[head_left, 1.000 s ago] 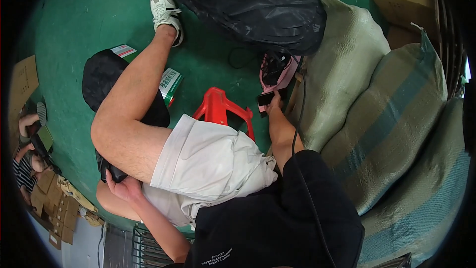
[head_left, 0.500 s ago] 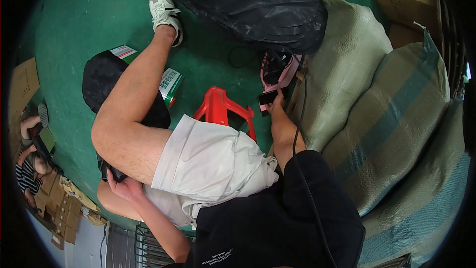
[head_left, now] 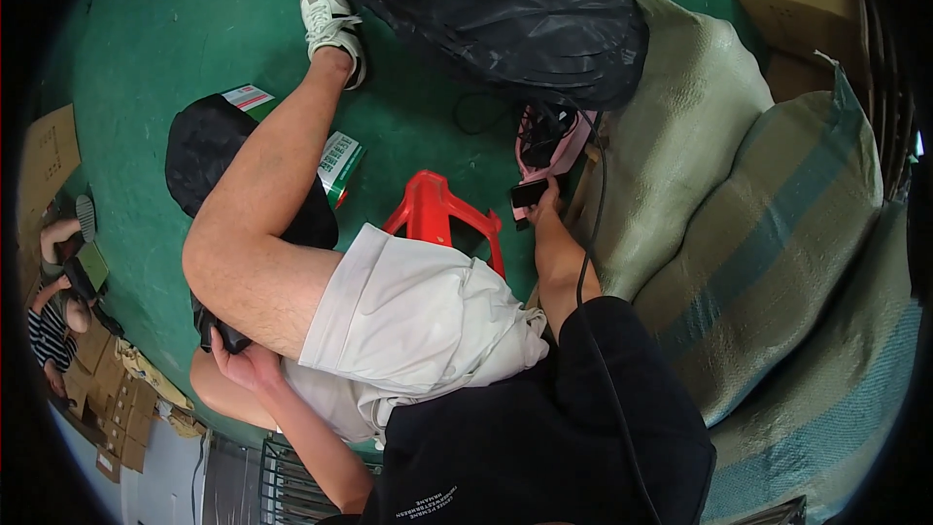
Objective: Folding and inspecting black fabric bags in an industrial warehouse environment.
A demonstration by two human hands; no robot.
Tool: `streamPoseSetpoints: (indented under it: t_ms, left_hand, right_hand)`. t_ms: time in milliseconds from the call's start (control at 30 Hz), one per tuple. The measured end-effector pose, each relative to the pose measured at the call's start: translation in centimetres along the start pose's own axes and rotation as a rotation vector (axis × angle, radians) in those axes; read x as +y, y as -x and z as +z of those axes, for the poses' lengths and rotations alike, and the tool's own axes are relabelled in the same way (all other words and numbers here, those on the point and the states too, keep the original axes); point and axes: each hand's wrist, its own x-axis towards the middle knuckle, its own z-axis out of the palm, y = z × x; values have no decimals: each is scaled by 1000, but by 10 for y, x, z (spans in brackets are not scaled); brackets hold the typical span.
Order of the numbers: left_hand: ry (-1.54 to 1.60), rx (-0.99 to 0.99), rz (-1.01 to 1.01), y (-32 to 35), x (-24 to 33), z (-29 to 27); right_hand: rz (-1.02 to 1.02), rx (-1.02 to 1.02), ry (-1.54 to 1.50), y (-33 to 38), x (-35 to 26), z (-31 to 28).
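The right hand (head_left: 547,224) grips a small black device (head_left: 530,192) beside a pink basket (head_left: 554,141), just right of the red plastic stool (head_left: 439,219). The left hand (head_left: 243,362) closes around a dark object (head_left: 212,332) under the raised thigh, near left.

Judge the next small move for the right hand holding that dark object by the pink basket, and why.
Probably lower the small dark object into the pink basket: the right hand grips it right at the basket's near edge, while the left hand holds another dark item under the thigh.
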Motion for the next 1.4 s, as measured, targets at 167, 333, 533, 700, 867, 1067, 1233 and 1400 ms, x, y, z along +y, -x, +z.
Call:
streamPoseSetpoints:
  t_ms: [167, 333, 533, 700, 867, 1067, 1233, 1400]
  left_hand:
    - [-8, 22, -4, 0, -7, 2]
    - [-28, 27, 35, 8, 1, 9]
    - [94, -181, -38, -10, -12, 12]
    - [100, -159, 136, -12, 11, -17]
    - [153, -262, 216, -8, 19, -4]
    - [292, -337, 264, 24, 33, -8]
    - [194, -489, 325, 22, 45, 5]
    - [-87, -691, 493, 16, 113, 42]
  right_hand:
    - [15, 67, 27, -14, -12, -5]
    - [-31, -66, 42, -1, 2, -1]
    - [-69, -636, -28, -37, -31, -27]
    - [-210, -205, 313, 22, 9, -9]
    - [-978, -791, 613, 106, 38, 50]
    - [-1410, -1137, 854, 285, 18, 95]
    - [-1832, -1220, 414, 479, 20, 131]
    - [-1619, -1765, 639, 642, 107, 167]
